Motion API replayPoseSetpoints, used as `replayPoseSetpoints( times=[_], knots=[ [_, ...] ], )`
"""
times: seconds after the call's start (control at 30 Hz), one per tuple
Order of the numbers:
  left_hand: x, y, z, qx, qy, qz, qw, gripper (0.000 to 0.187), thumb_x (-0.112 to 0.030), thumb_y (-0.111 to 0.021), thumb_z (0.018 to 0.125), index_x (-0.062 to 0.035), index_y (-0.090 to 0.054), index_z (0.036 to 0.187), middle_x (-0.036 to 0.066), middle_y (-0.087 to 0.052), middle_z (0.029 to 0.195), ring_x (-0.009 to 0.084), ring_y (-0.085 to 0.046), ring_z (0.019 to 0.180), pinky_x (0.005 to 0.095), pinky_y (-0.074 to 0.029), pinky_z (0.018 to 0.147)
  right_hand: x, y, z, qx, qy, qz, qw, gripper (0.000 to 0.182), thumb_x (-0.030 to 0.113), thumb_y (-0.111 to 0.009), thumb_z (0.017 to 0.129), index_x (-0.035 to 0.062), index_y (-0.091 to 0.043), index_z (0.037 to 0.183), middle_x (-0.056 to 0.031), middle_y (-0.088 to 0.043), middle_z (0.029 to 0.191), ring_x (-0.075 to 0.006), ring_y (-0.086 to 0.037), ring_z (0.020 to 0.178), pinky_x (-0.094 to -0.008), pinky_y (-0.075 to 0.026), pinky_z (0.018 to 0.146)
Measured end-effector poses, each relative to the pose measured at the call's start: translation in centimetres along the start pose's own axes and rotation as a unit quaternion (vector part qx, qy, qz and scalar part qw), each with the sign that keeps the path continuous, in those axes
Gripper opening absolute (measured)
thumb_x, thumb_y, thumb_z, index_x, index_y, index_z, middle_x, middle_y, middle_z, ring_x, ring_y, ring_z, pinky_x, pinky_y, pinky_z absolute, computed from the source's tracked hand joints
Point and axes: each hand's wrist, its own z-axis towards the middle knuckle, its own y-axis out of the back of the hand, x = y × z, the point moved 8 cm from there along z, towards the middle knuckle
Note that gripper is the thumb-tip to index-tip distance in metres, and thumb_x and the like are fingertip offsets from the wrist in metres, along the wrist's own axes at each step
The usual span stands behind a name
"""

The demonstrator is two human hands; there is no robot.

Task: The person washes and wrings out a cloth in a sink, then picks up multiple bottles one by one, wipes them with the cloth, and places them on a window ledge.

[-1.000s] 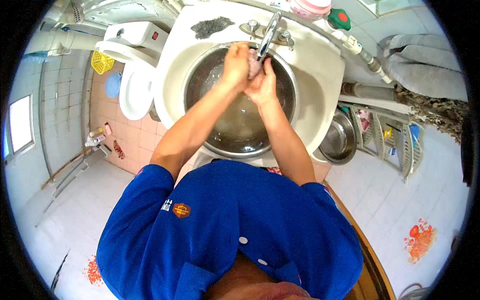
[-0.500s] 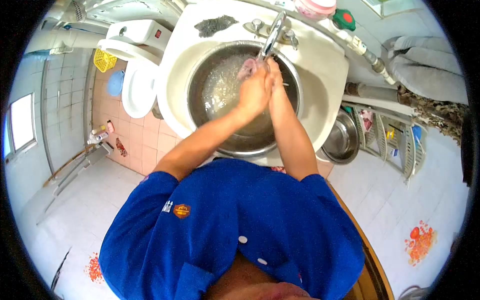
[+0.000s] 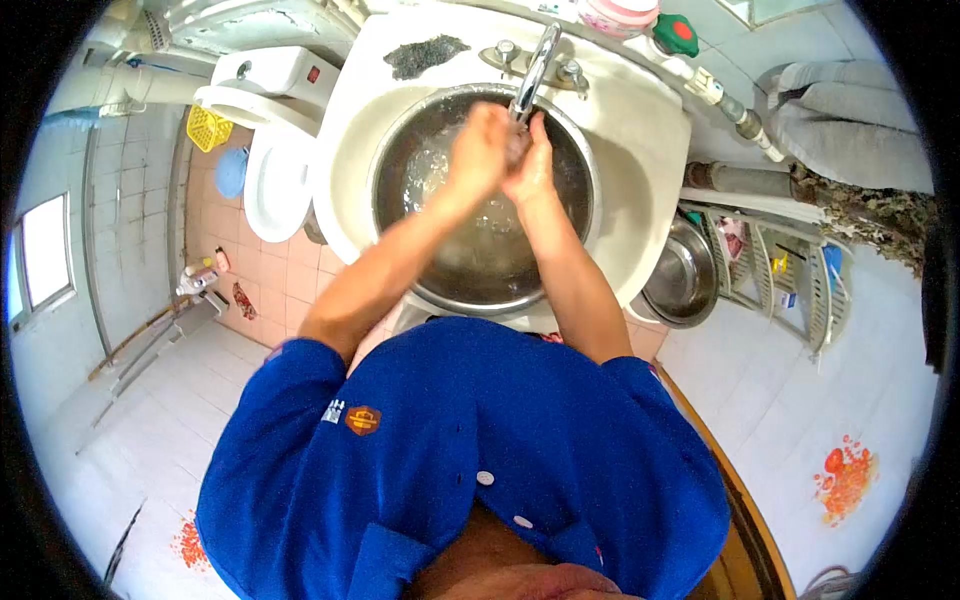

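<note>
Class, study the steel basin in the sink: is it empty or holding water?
Holding water: bright ripples and bubbles show on cloudy liquid inside the basin, near the faucet.

Pinkish piece (image 3: 517,145): small, soft-looking, irregular outline. Sits between left hand (image 3: 478,150) and right hand (image 3: 532,165), just below the faucet outlet (image 3: 520,112), over the upper part of the basin. Mostly covered by the hands and blurred; material and full shape can't be read. Metal basin (image 3: 480,306): round, wide, shiny rim, darker inner wall. Sits upright in the white sink (image 3: 640,165), open side up. Holds cloudy, brownish-gray water (image 3: 490,245), surface disturbed, with bright glints and bubbles left of and below the hands. Water depth not readable.
</note>
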Motion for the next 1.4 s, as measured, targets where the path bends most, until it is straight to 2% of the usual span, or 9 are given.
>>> replayPoseSetpoints(
  times=[0.37,0.5,0.6,0.83,1.1,1.23,1.27,1.33,1.4],
  knots=[
    [3.5,-0.8,0.7,0.016,0.040,0.150,0.988,0.029,-0.034,-0.051,0.096,-0.0050,-0.056,0.095,0.024,-0.063,0.087,0.0418,-0.063,0.081,0.0490,-0.049,0.073,-2.1,1.0,2.6,-0.013,0.028,-0.004,1.000,0.019,0.020,-0.052,0.093,0.0038,-0.062,0.090,-0.0102,-0.068,0.090,-0.0237,-0.064,0.080,-0.0386,-0.054,0.074],
    [-2.1,-2.3,-2.4,-0.107,-0.219,0.212,0.946,0.024,-0.028,-0.050,0.095,-0.0057,-0.056,0.088,0.021,-0.061,0.073,0.0439,-0.061,0.076,0.0489,-0.049,0.067,-0.5,-0.1,2.2,0.191,-0.076,-0.141,0.968,0.020,0.024,-0.060,0.087,0.0060,-0.062,0.095,-0.0072,-0.068,0.093,-0.0216,-0.064,0.082,-0.0394,-0.053,0.078],
    [2.9,0.8,3.7,-0.036,0.026,0.140,0.989,0.026,-0.028,-0.052,0.093,-0.0052,-0.061,0.085,0.026,-0.064,0.082,0.0477,-0.061,0.079,0.0532,-0.046,0.069,-1.6,3.3,2.5,-0.102,0.019,-0.111,0.988,0.025,0.029,-0.054,0.094,0.0087,-0.060,0.107,-0.0056,-0.066,0.103,-0.0201,-0.063,0.093,-0.0358,-0.051,0.087],
    [-1.5,-1.2,-2.5,0.118,0.179,-0.455,0.865,0.026,-0.024,-0.048,0.101,-0.0025,-0.061,0.106,0.003,-0.063,0.090,0.0114,-0.059,0.075,0.0244,-0.049,0.066,-1.0,2.2,2.0,0.086,0.002,0.084,0.993,0.058,0.062,-0.044,0.092,0.0102,-0.055,0.117,-0.0103,-0.060,0.117,-0.0304,-0.054,0.113,-0.0478,-0.043,0.099],
    [-3.1,-0.5,-5.7,-0.012,-0.099,0.195,0.976,0.032,-0.031,-0.059,0.091,-0.0073,-0.062,0.112,0.023,-0.064,0.099,0.0430,-0.060,0.099,0.0491,-0.050,0.080,-1.0,3.4,3.8,0.103,0.208,-0.102,0.967,0.032,0.043,-0.058,0.091,0.0113,-0.061,0.096,-0.0037,-0.063,0.090,-0.0201,-0.063,0.088,-0.0378,-0.053,0.080],
    [1.4,0.9,2.3,-0.008,0.019,0.111,0.994,0.031,-0.035,-0.054,0.092,-0.0060,-0.064,0.097,0.026,-0.064,0.086,0.0422,-0.064,0.083,0.0481,-0.050,0.073,-2.2,-0.2,1.3,-0.054,0.009,-0.053,0.997,0.027,0.026,-0.048,0.096,0.0085,-0.059,0.114,-0.0093,-0.063,0.117,-0.0238,-0.059,0.110,-0.0423,-0.047,0.095],
    [3.0,-0.9,1.6,-0.023,-0.026,0.142,0.989,0.031,-0.035,-0.052,0.093,-0.0050,-0.062,0.093,0.024,-0.064,0.085,0.0435,-0.063,0.082,0.0487,-0.049,0.072,-1.3,0.4,2.6,0.130,0.009,-0.055,0.990,0.028,0.027,-0.050,0.095,0.0085,-0.058,0.114,-0.0101,-0.063,0.117,-0.0237,-0.059,0.110,-0.0413,-0.047,0.095],
    [1.2,-1.6,-0.8,0.018,-0.026,0.153,0.988,0.031,-0.034,-0.053,0.093,-0.0044,-0.061,0.093,0.021,-0.066,0.085,0.0413,-0.064,0.081,0.0467,-0.050,0.072,-0.6,1.2,4.2,0.245,0.006,-0.006,0.970,0.024,0.033,-0.052,0.093,0.0104,-0.057,0.100,-0.0050,-0.056,0.093,-0.0211,-0.055,0.087,-0.0363,-0.046,0.077],
    [2.0,-1.3,-0.4,0.041,0.005,0.105,0.994,0.030,-0.033,-0.055,0.093,-0.0039,-0.061,0.096,0.019,-0.066,0.084,0.0364,-0.065,0.079,0.0431,-0.050,0.073,-1.4,5.1,3.2,0.043,0.020,-0.060,0.997,0.026,0.038,-0.054,0.094,0.0128,-0.055,0.086,0.0017,-0.049,0.071,-0.0173,-0.052,0.065,-0.0305,-0.044,0.061]
  ],
)
